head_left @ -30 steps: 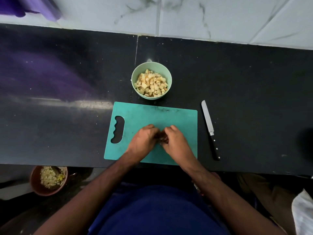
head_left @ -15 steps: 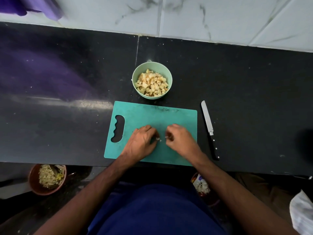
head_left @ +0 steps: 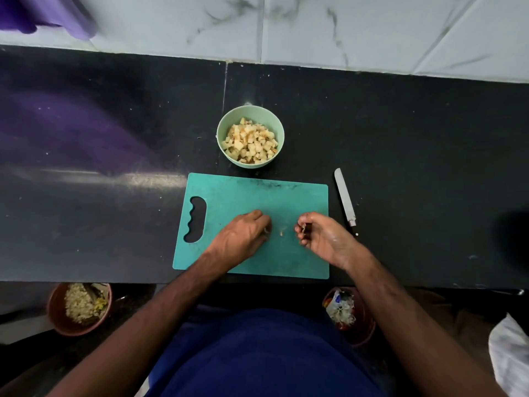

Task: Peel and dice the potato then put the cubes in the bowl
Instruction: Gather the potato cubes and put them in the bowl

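Teal cutting board (head_left: 229, 193) lies on the black table (head_left: 415, 138); on it my left hand (head_left: 243, 234) rests knuckles up, fingers curled onto tiny scraps, though I can't tell whether that grip holds anything. Just right of it lies one loose potato fragment (head_left: 282, 233), too small to show a long axis or heading. My right hand (head_left: 320, 239) pinches a few bits at its fingertips. Farther off, just past the board's far edge, the green bowl (head_left: 221, 136) holds the potato cubes (head_left: 250, 141), heaped near its rim. I judge the risk is crumbs slipping from wet fingers on the carry, or a clumsy drop knocking cubes out. The knife (head_left: 345, 199) lies on the table right of the board, tip pointing far.
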A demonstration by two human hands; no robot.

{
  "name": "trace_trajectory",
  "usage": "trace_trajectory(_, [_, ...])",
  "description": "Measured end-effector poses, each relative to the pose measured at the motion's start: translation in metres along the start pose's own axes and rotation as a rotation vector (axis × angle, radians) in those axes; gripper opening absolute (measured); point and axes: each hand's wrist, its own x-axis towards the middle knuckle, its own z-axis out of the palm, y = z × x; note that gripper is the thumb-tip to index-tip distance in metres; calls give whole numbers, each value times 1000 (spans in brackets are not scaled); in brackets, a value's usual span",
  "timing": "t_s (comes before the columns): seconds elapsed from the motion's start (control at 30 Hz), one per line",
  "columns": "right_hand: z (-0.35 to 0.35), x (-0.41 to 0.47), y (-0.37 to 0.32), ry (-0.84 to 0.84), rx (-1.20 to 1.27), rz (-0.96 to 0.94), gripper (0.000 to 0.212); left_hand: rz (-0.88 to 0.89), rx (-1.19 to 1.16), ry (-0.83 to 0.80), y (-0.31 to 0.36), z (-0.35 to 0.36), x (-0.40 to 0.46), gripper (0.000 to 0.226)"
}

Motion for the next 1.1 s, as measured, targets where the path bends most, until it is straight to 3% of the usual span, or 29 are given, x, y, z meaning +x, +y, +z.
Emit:
trace_trajectory(0.07, [3,3,3,-12,-23,-11,20,-43,-16,17,-2,-2,1,25])
trace_trajectory(0.13, [6,7,6,13,-133,-63,19,-51,-6,17,-3,-1,2,22])
trace_trajectory(0.27, [10,10,9,138,-711,-224,26,-69,9,22,0,-2,4,8])
trace_trajectory(0.4, [15,10,14,252,-1227,-410,8,-25,75,9,2,-4,5,10])
trace_trajectory(0.5, [24,12,21,275,-1375,-463,20,32,98,-37,-2,-8,5,14])
trace_trajectory(0.67, [32,14,22,285,-1530,-487,12,118,104,-98,-5,-15,10,2])
trace_trajectory(0.8, [44,13,23,280,-1765,-474,29,172,208,-83,-7,-14,9,15])
trace_trajectory(0.87, [48,10,9,271,-1688,-415,28,186,254,-99,-4,-15,6,14])
trace_trajectory(0.97, [56,9,-41,261,-1243,-331,13,199,308,-113,-4,-16,1,14])
trace_trajectory(1.1, [95,16,-118,243,-961,-575,5,272,400,-114,-8,-17,-6,17])
